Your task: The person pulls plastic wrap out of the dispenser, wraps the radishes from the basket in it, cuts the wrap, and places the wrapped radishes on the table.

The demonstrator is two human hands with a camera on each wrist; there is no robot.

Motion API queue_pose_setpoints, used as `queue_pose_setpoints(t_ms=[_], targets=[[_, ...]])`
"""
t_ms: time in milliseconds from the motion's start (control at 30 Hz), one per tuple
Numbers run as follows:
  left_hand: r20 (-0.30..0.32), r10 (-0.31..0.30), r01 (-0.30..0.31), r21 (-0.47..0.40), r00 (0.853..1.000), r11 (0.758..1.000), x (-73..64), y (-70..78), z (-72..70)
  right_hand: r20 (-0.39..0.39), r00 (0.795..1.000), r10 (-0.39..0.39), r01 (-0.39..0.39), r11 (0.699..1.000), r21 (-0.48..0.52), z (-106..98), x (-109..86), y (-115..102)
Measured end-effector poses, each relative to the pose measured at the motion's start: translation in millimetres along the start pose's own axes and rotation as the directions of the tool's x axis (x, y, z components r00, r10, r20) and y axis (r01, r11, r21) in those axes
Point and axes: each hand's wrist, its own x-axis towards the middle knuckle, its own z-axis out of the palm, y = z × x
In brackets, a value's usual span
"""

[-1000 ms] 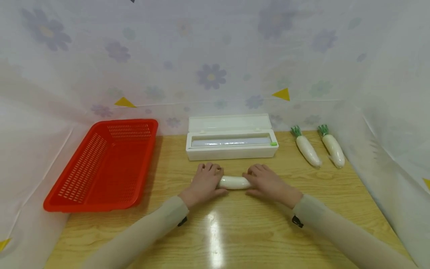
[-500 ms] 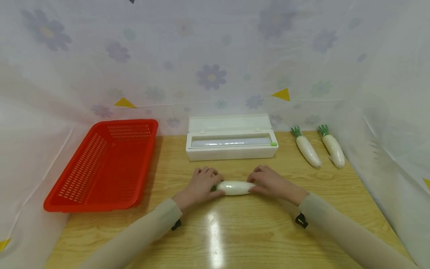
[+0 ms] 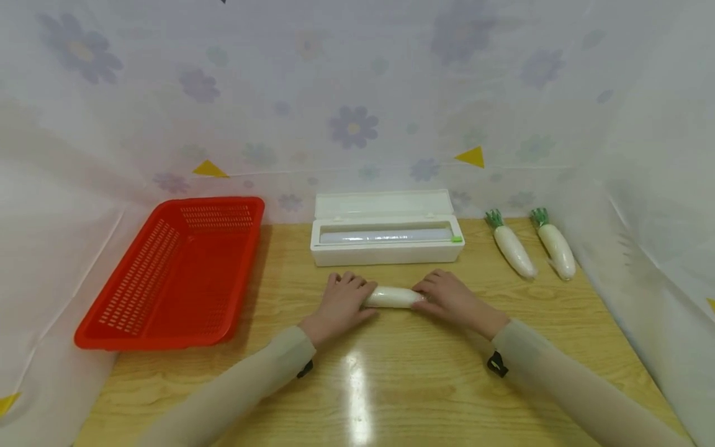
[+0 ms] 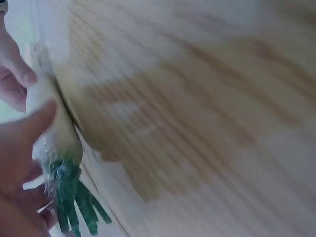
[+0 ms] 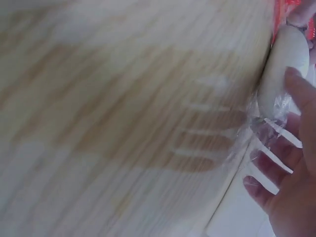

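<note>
A white daikon radish (image 3: 393,297) wrapped in clear plastic film lies crosswise before the box. My left hand (image 3: 342,305) holds its leafy end, thumb on the near side and fingers over the far side. Green leaves (image 4: 74,197) fan out below that hand in the left wrist view; from the head they are hidden. My right hand (image 3: 451,297) grips the other end. In the right wrist view its thumb presses the radish, and loose film (image 5: 270,123) bunches past the tip, in front of the spread fingers.
Behind the hands stands a white box (image 3: 385,254), lid up, with a roll of plastic film (image 3: 385,236) inside. A red basket (image 3: 237,298) is at the left. Two more wrapped radishes (image 3: 514,251) lie at the back right, near the curtain wall (image 3: 631,155).
Both hands first brought the radish slightly toward the body, then moved it back toward the box. Its leaves showed beside my left hand half a second ago and are now covered.
</note>
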Motion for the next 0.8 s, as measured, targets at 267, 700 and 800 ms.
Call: queue_pose_setpoints(t_ms=[267,700,800], targets=[[0.053,-0.038,0.043,-0.099,0.998,0.994,5.3,-3.4,-3.4,0.059,0.996,0.067,-0.069,0.997,0.023,-7,0.7,7],[0.007,-0.013,0.013,-0.018,1.0,1.0,4.1,-0.3,4.4,0.132,0.985,0.116,-0.128,0.988,0.088,-21,1.6,20],[0.022,-0.015,0.016,-0.028,1.0,0.999,6.0,-0.5,-1.0,0.157,0.98,0.123,-0.146,0.979,0.143,-27,0.6,27]])
